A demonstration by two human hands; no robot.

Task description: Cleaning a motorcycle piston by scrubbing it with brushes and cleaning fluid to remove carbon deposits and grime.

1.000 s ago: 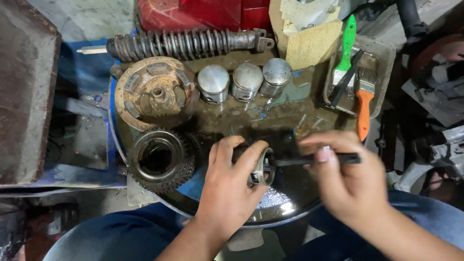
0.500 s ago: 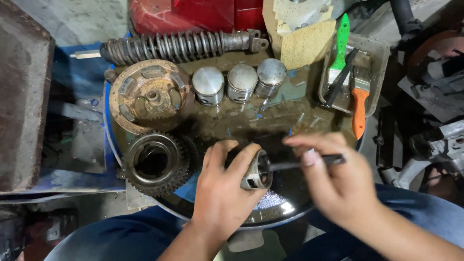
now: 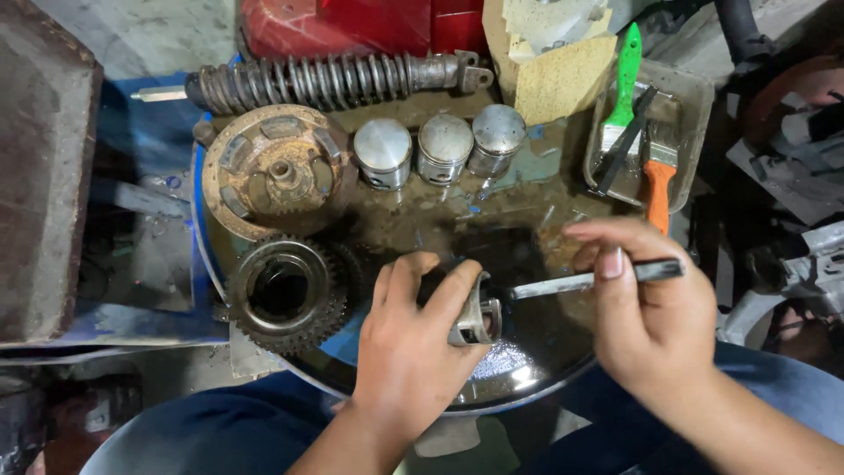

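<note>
My left hand (image 3: 411,352) grips a small metal piston (image 3: 473,318), its open end turned to the right, over a dark oily pan (image 3: 519,374). My right hand (image 3: 651,308) holds a thin flat metal tool (image 3: 563,283) between thumb and fingers. The tool's tip reaches toward the piston's open side. Both hands hover near the front of the drum-top work surface (image 3: 492,215).
Three more pistons (image 3: 444,147) stand in a row at the back. A rusty round plate (image 3: 272,169) and a toothed gear (image 3: 286,290) lie at the left. A coil spring shock (image 3: 325,81) lies behind. A tray with two brushes (image 3: 646,141) sits at the right.
My left hand has rotated the piston and shifted slightly right. My right hand has drawn the tool a little away, its tip still near the piston's opening.
</note>
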